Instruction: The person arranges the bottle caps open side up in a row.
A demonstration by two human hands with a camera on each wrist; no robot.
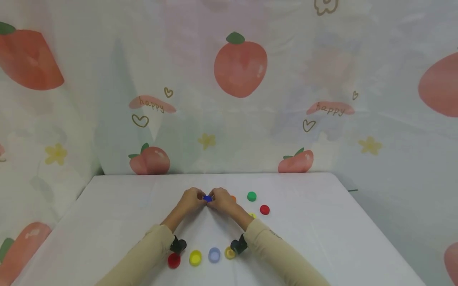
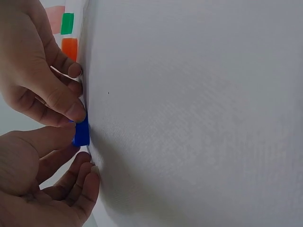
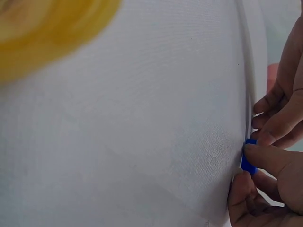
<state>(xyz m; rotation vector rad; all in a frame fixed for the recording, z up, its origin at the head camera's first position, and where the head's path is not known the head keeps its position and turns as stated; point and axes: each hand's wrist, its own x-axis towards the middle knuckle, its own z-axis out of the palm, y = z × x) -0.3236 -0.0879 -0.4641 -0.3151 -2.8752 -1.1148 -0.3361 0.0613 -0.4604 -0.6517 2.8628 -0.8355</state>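
Note:
Both hands meet around a small blue cap [image 1: 207, 198] toward the back of the white table. My left hand [image 1: 191, 200] pinches its left side, and the left wrist view shows the thumb against the cap [image 2: 82, 133]. On the other side my right hand [image 1: 221, 200] pinches it too, its thumb lying on the cap [image 3: 249, 161] in the right wrist view. The cap sits close over the tabletop, partly covered by fingers. Beside the right hand, an orange cap [image 1: 233, 198] is half hidden.
Further right lie a green cap [image 1: 252, 196], a red cap [image 1: 264, 209] and a partly covered yellow one [image 1: 253, 215]. Along the front stand a red cap [image 1: 174, 260], a yellow cap [image 1: 195, 258], a pale blue cap [image 1: 214, 255] and a gold-coloured round piece [image 1: 230, 253]. A fruit-print curtain [image 1: 240, 119] hangs behind.

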